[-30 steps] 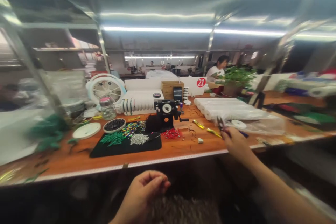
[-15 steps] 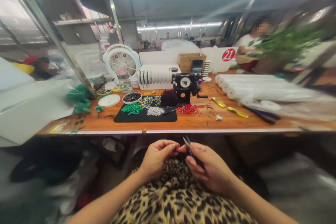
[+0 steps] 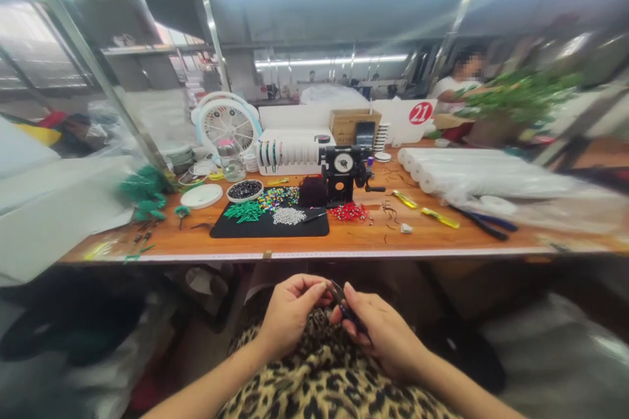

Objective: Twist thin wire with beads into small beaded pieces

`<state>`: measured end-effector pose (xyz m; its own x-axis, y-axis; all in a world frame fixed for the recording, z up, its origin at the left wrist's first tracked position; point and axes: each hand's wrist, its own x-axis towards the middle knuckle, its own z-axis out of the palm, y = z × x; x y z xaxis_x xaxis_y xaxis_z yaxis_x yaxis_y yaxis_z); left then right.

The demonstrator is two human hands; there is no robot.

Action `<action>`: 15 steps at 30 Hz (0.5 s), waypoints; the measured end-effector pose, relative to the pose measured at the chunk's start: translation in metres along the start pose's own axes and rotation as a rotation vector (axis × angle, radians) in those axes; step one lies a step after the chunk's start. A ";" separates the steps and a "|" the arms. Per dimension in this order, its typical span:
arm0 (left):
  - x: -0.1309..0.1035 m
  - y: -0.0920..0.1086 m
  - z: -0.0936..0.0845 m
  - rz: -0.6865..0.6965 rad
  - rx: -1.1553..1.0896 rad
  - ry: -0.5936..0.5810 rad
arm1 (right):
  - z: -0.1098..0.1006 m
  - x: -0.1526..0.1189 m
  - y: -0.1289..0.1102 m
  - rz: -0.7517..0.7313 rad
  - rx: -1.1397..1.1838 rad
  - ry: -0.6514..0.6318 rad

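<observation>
A small pair of pliers (image 3: pixel 344 304) is being gripped in the right hand (image 3: pixel 381 334), its tip being pointed toward the left hand (image 3: pixel 289 311). The left fingers are being pinched narrowly on something too small to be made out. Both hands are being held together over the lap, below the near edge of the table (image 3: pixel 344 245), well apart from the black bead mat (image 3: pixel 270 222) near that edge and the winding device (image 3: pixel 344 173) behind it. The tiny piece could likely be dropped onto the leopard-print fabric (image 3: pixel 334 380) if the pinch is being loosened, and lost in the pattern.
</observation>
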<state>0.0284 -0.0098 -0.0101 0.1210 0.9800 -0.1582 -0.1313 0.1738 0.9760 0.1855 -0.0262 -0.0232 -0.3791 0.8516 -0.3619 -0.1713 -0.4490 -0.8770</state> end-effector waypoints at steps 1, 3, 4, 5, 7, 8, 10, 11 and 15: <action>-0.001 0.001 0.000 -0.004 0.007 0.007 | 0.000 0.001 0.001 0.005 0.003 -0.004; -0.002 0.003 0.001 -0.009 0.016 0.018 | 0.001 0.002 0.001 0.016 0.015 -0.008; -0.002 0.004 0.001 -0.011 0.022 0.021 | 0.001 0.002 0.002 0.020 0.018 -0.007; -0.002 0.005 0.002 -0.011 0.030 0.025 | 0.002 0.003 0.001 0.023 0.017 -0.005; -0.003 0.006 0.001 -0.006 0.052 0.028 | 0.003 0.003 0.000 0.029 0.001 0.002; -0.003 0.006 0.001 0.000 0.064 0.028 | 0.003 0.003 -0.001 0.031 -0.013 0.007; -0.003 0.006 0.000 0.017 0.089 0.018 | 0.004 0.002 -0.002 0.029 -0.046 0.016; -0.004 0.007 0.000 0.027 0.099 0.012 | 0.005 0.002 -0.003 0.022 -0.061 0.020; -0.005 0.007 0.000 0.066 0.150 -0.004 | 0.006 0.001 -0.003 -0.064 -0.140 0.041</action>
<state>0.0267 -0.0129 -0.0023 0.1213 0.9883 -0.0927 0.0088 0.0923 0.9957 0.1798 -0.0258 -0.0191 -0.3340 0.8888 -0.3138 -0.0643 -0.3536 -0.9332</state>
